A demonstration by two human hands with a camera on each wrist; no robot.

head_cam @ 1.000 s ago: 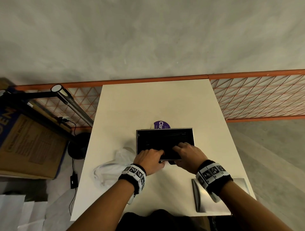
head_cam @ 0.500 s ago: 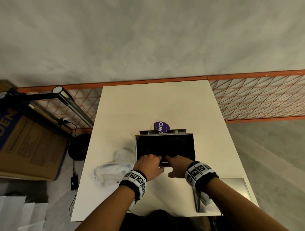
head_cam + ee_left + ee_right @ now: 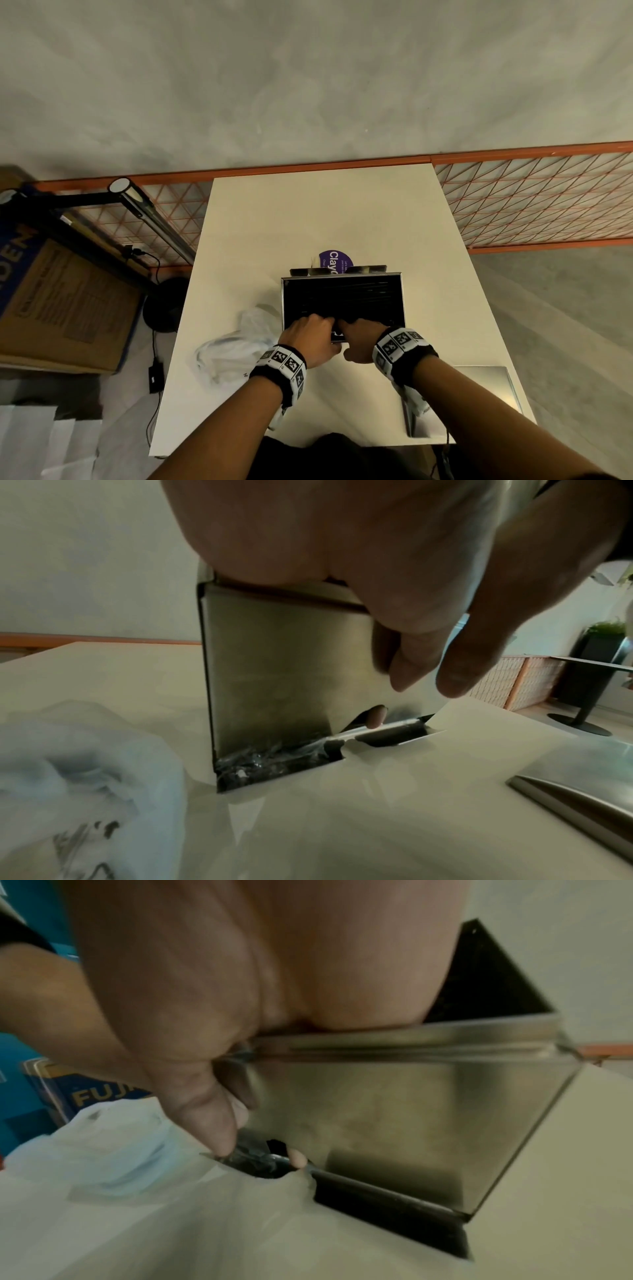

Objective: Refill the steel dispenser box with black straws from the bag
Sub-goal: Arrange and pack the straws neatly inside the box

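Steel dispenser box [image 3: 342,275] at frame centre on the worktop [image 3: 308,212], black straws [image 3: 346,296] inside lying left-to-right, both the left hand [image 3: 310,337] and right hand [image 3: 361,337] hooked over its near rim, fingers curled inside among them, emptied bag [image 3: 233,346] lower left.

I read this as a café or shop back area: bare concrete floor [image 3: 308,85], orange wire-mesh racking [image 3: 534,202] at right, a printed cardboard carton [image 3: 65,294] at left, and a potted plant [image 3: 604,631] beside a pedestal table [image 3: 589,693] at far right.
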